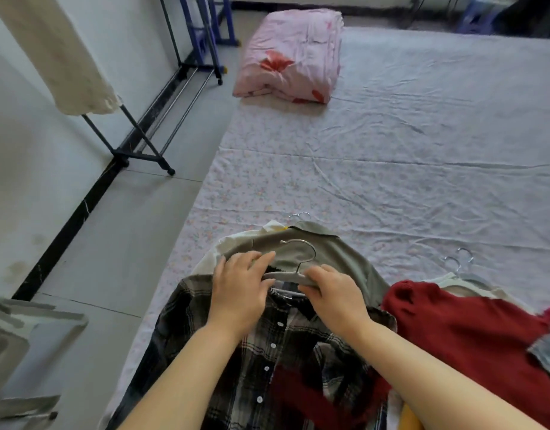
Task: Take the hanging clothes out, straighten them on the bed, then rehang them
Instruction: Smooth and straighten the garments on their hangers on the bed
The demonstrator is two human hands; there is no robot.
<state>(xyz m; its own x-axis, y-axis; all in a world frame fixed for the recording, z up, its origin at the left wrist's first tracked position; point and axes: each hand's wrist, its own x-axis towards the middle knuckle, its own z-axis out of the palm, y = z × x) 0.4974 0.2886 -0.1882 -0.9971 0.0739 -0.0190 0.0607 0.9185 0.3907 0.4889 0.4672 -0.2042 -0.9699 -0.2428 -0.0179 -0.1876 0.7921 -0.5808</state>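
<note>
The plaid shirt (261, 355) lies buttoned-side up at the near edge of the bed (407, 169), its collar on a grey hanger (283, 276) whose metal hook points away from you. Your right hand (335, 293) grips the hanger's right arm with curled fingers. Your left hand (239, 290) rests on its left arm, fingers nearly straight (the thumb is hidden). Under the collar lies an olive shirt (342, 252), over a white garment (210, 257) at the left. A red sweater (469, 330) lies just to the right, with spare hangers (463, 266) beyond it. Farther up the bed sits a folded pink quilt (292, 57). A clothes rack (143, 144) stands on the floor to the left.
</note>
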